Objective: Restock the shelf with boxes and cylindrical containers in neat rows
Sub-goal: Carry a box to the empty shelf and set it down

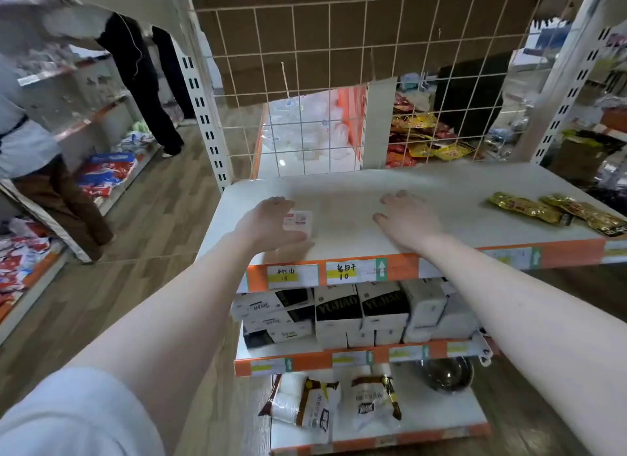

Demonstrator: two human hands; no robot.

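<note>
My left hand (271, 218) grips a small white box (299, 222) between thumb and curled fingers, low on the white shelf (356, 187). My right hand (405, 218) lies flat beside it, fingers straight, holding nothing.

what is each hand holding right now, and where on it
The left hand holds a small white box by its left end on the shelf. The right hand holds nothing.
</note>
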